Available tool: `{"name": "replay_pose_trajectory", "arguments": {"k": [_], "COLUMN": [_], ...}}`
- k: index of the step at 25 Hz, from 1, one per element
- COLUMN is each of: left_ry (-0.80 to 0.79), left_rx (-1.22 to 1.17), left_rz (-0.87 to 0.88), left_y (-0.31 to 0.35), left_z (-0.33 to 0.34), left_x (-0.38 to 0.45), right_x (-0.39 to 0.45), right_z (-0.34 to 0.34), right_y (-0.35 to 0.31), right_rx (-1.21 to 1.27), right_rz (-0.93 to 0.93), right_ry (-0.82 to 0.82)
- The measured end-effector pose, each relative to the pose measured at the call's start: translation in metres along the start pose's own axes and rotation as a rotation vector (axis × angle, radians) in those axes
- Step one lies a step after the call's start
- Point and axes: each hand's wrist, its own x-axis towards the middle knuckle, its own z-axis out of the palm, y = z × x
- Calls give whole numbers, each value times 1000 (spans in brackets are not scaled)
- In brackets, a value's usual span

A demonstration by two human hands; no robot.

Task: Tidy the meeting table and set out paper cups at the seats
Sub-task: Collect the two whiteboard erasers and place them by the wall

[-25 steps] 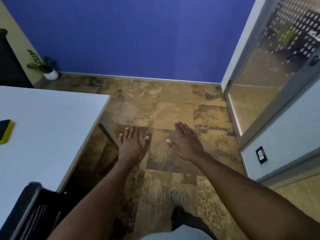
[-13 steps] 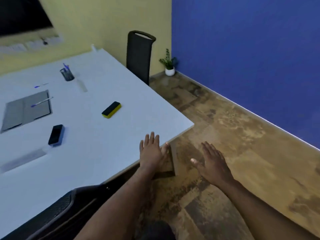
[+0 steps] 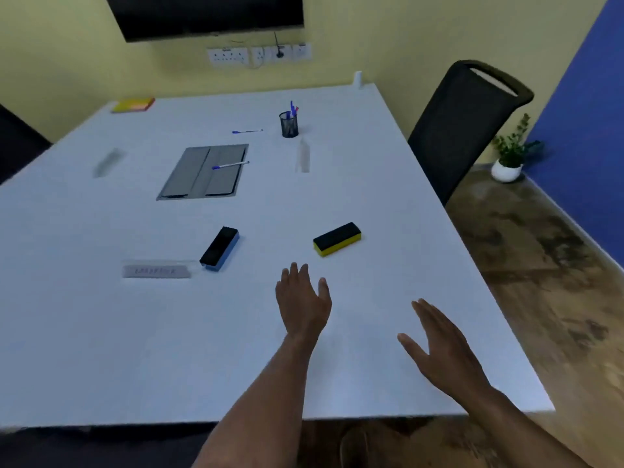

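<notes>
A white meeting table (image 3: 135, 349) fills the head view. My left hand (image 3: 302, 300) hovers open over it, just short of a yellow-backed eraser (image 3: 337, 238). My right hand (image 3: 442, 346) is open and empty above the near right part of the table. A blue-backed eraser (image 3: 219, 248) lies left of the yellow one, beside a clear ruler (image 3: 157, 270). Farther back lie a grey folder (image 3: 202, 172) with a pen (image 3: 230, 164) on it, a loose pen (image 3: 247, 131), a mesh pen holder (image 3: 289, 123) and a yellow notepad (image 3: 133, 104). No paper cups are in sight.
A black chair (image 3: 462, 126) stands at the table's right side, and part of another chair (image 3: 17, 143) shows at the left. A potted plant (image 3: 510, 157) sits on the floor by the blue wall. A dark screen (image 3: 206, 15) and sockets (image 3: 260, 55) are on the yellow wall.
The view has swung left from the floor and glass door onto the table. Both hands have moved from over the floor to over the tabletop, staying open and empty.
</notes>
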Motion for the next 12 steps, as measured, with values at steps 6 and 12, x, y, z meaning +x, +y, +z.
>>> {"name": "replay_pose_trajectory", "arguments": {"k": [6,12], "left_ry": [25,-66], "left_rx": [181,352], "left_rz": [-278,-436], "left_y": [-82,-131], "left_z": [-14,-21], "left_x": [134,233], "right_x": [158,301], "right_z": [25,48], "right_y": [-5,-17], "right_rx": [-16,-133], "right_rz": [-136,-177], "right_ry": [-137,-208]}}
